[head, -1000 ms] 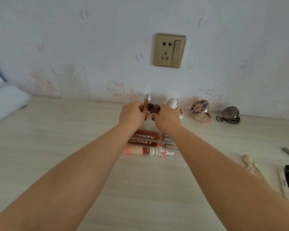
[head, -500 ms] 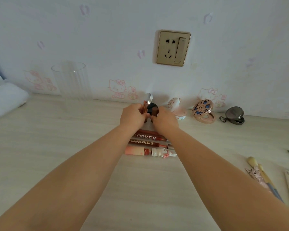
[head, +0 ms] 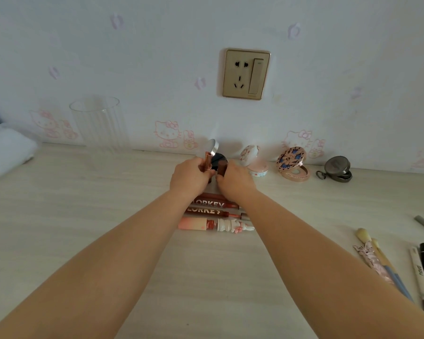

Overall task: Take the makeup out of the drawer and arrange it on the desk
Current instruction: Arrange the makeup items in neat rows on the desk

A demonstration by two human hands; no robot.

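Observation:
Both my hands reach to the back of the pale wooden desk point(head: 108, 228). My left hand point(head: 190, 176) is closed around a rose-gold lipstick tube point(head: 207, 160) held upright. My right hand point(head: 234, 178) grips a dark brown lipstick point(head: 222, 166), also upright, close beside the first. Right behind them stands an open black compact point(head: 216, 154) with its silver lid tilted up. Under my wrists lie two red lip-gloss tubes point(head: 209, 204) and a pink tube with a white rabbit cap point(head: 213, 224), laid side by side.
Along the wall stand a white floral compact point(head: 253, 161), a rose-gold patterned compact point(head: 293, 165) and a small dark metal compact point(head: 339, 168), all open. A clear ribbed glass point(head: 97, 126) is at the back left. Brushes and pens point(head: 402, 267) lie at the right edge. A white cushion point(head: 5, 150) is far left.
The two hands stay together at the back of the desk and have shifted only slightly. The brown lipstick now shows more clearly, upright beside the rose-gold tube.

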